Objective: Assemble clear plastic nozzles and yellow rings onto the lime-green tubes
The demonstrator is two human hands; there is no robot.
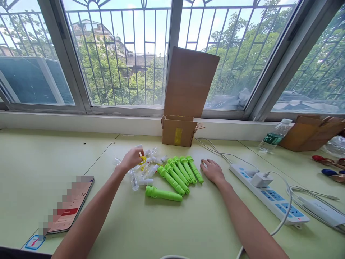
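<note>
My left hand [132, 159] is over the pile, with its fingers pinched at a thin yellow loop [143, 161]. Below and around it lie clear plastic tubes [134, 180] with white ends, loosely heaped. Beside the heap, several bright green threaded plastic tubes [172, 180] lie slanted side by side. One more green tube [164, 194] rests apart, nearer to me and almost crosswise. To the right of that row, my right hand [212, 171] lies on the table with fingers stretched out, holding nothing; its fingertips are near the closest green tube.
An open cardboard box [178, 132] stands at the window sill. On the right are a white power strip [269, 194] with cables, a water bottle [275, 136] and another carton [309, 133]. A phone [71, 208] lies on the left of the table [188, 230].
</note>
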